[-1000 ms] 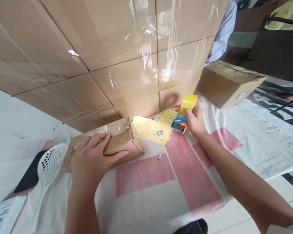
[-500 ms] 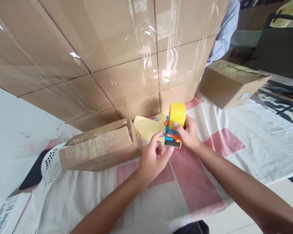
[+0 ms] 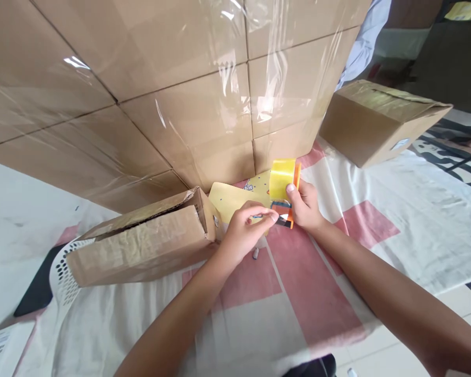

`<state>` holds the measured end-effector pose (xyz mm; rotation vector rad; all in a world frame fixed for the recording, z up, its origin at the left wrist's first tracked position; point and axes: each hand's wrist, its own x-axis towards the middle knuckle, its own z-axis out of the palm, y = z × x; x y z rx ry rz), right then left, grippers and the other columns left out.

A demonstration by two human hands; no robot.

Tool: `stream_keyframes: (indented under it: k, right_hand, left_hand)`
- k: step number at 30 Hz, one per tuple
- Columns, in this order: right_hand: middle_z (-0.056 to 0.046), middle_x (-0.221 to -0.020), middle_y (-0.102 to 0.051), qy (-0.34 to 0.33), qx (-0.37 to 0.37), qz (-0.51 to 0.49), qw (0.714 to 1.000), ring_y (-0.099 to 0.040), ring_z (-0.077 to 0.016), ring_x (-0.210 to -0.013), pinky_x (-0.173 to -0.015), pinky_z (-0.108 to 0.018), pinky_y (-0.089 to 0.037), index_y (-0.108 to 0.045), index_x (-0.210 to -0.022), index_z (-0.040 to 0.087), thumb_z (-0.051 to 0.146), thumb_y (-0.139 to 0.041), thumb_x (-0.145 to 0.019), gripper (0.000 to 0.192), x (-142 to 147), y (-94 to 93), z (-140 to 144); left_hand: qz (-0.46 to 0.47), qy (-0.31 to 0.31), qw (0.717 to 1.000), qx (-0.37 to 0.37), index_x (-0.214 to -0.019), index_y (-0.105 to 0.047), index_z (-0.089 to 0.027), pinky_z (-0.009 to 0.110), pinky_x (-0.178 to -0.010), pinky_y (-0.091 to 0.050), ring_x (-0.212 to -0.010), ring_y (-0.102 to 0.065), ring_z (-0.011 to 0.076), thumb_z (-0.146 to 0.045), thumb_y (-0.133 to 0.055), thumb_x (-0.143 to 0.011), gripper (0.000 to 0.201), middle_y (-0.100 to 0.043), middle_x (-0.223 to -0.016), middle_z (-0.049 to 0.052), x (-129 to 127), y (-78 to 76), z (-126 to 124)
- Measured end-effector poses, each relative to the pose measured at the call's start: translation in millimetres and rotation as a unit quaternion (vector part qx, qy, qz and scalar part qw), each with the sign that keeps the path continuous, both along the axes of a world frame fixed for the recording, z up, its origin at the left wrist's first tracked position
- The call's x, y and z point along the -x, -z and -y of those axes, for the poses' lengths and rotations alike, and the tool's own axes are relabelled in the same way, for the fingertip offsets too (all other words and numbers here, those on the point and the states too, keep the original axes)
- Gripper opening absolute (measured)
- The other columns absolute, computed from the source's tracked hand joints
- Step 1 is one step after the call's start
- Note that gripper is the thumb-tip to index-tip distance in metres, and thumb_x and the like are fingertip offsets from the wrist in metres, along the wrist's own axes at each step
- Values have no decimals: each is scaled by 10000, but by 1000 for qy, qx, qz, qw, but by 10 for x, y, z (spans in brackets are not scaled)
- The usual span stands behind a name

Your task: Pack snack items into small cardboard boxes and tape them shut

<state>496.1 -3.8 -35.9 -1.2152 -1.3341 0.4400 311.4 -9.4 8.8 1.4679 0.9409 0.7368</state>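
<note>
My right hand (image 3: 306,205) grips a tape dispenser (image 3: 297,174) by its side; the dispenser has an orange and blue frame. It carries a wide yellow roll of packing tape (image 3: 281,179). My left hand (image 3: 248,226) is closed in a pinch at the dispenser's lower end, by the dark cutter edge. A shiny, see-through bit of tape shows beside those fingertips, which seem to pinch its end. Beneath both hands lies a pale yellow printed sheet (image 3: 230,199). A small greyish scrap (image 3: 255,253) is on the cloth below my left hand.
Taped cardboard boxes (image 3: 196,125) form a tall wall behind the hands. One loose carton (image 3: 141,246) lies at left over a white perforated paddle (image 3: 65,277); another carton (image 3: 361,128) sits at right. A pink-and-white cloth (image 3: 306,293) covers the table. A person's sleeve (image 3: 363,44) shows behind.
My left fingers have closed into a pinch at the dispenser's cutter end. My right hand has turned the dispenser, so its orange side faces right. The view has shifted slightly.
</note>
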Motion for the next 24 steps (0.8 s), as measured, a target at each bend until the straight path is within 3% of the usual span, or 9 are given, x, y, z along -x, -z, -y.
stream_keyframes:
  k: [3,7,13,17,24]
  right_hand:
    - [-34,-702,-558,23,-4,-32,999,-580,-221,-714,-636,-368,-501,-554,-717,245,714,-463,-932,524,24,6,-1]
    - [-18,-692,-580,38,-4,-109,993,-589,-208,-653,-606,-362,-509,-587,-732,243,745,-560,-845,515,22,-34,23]
    - [-41,-732,-684,5,60,-230,971,-713,-277,-780,-651,-388,-581,-678,-843,236,671,-634,-814,438,46,-170,31]
    - [-44,-752,-709,22,50,-289,956,-731,-281,-816,-713,-410,-608,-692,-866,219,599,-665,-812,384,-55,-227,-38]
    - [-35,-745,-702,55,83,-286,953,-732,-273,-820,-725,-419,-621,-667,-814,233,586,-696,-815,354,-176,-200,-81]
  left_hand:
    - [44,8,997,68,-890,-769,-169,273,-809,-530,-900,-693,186,-374,-731,-837,215,-750,-920,64,-33,55,75]
    - [106,7,983,150,-921,-762,-148,303,-758,-587,-805,-715,192,-388,-782,-794,272,-758,-856,74,-127,144,214]
    - [83,-2,989,125,-892,-746,-147,254,-646,-543,-612,-623,120,-354,-731,-841,214,-742,-758,57,-185,195,332]
    - [64,10,989,135,-862,-734,-149,243,-613,-522,-627,-629,130,-330,-699,-854,185,-734,-747,56,-179,244,399]
    - [20,2,992,128,-897,-739,-157,237,-620,-516,-581,-588,104,-328,-665,-877,187,-742,-774,49,-192,296,491]
